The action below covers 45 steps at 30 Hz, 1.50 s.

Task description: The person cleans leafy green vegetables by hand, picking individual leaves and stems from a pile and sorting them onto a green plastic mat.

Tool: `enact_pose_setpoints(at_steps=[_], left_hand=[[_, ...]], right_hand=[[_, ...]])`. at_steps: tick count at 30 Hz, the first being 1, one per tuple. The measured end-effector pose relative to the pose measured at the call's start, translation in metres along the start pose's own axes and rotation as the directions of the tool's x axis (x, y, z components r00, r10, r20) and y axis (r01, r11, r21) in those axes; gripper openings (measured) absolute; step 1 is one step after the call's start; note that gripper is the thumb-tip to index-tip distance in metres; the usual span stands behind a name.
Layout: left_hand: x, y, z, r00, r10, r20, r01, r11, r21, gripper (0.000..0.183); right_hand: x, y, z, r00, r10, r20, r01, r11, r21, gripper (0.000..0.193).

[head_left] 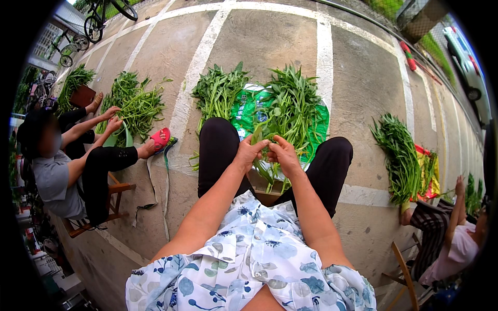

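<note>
Between my knees, my left hand [250,154] and my right hand [285,155] come close together with fingers pinched. A green sprig of water spinach [258,131] rises from my left hand, its stem running toward the right fingertips. The exact grip of the right fingers is partly hidden. Beyond my hands, a large pile of water spinach [294,98] lies on a green and white plastic sack [244,111]. Another leafy heap [219,92] rests at the sack's left side. Below my hands, more loose greens [270,173] hang or lie between my legs.
At left, a seated person [57,171] handles greens [136,101] beside a light green basin [124,136]. At right, another seated person [456,233] is near a long heap of greens [397,155] and a red and yellow sack [429,173]. Bicycles [93,26] and a car [467,67] stand farther off.
</note>
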State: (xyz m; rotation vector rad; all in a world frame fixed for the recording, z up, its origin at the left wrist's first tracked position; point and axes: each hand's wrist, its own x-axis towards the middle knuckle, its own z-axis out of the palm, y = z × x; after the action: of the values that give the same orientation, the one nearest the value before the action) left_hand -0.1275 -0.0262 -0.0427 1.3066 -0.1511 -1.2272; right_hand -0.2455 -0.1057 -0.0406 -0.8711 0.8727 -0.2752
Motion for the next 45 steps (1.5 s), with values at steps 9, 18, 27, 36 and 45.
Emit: enact_pose_setpoints(at_steps=[9,18,27,36,45], left_hand=[[0.000,0.000,0.001,1.000,0.019,0.019,-0.020,0.996,0.082,0.031],[0.001,-0.002,0.000,0.999,0.053,0.007,-0.053,0.982,0.179,0.031],[-0.002,0.001,0.005,0.997,0.067,0.039,-0.073,0.982,0.172,0.032],[-0.004,0.002,0.004,0.996,0.069,0.064,-0.080,0.977,0.198,0.031],[-0.004,0.002,0.006,0.993,0.069,0.093,-0.089,0.970,0.226,0.031]], right_hand=[[0.001,-0.001,-0.004,1.000,0.001,0.000,-0.001,1.000,-0.016,0.054],[0.005,0.005,-0.005,0.996,-0.091,0.015,0.092,0.987,-0.132,0.054],[0.007,0.003,-0.007,0.996,-0.076,-0.044,0.069,0.990,-0.126,0.057],[0.003,0.002,-0.003,0.995,-0.071,-0.065,0.057,0.978,-0.199,0.056],[0.013,0.019,-0.007,0.954,-0.293,-0.060,0.231,0.848,-0.476,0.049]])
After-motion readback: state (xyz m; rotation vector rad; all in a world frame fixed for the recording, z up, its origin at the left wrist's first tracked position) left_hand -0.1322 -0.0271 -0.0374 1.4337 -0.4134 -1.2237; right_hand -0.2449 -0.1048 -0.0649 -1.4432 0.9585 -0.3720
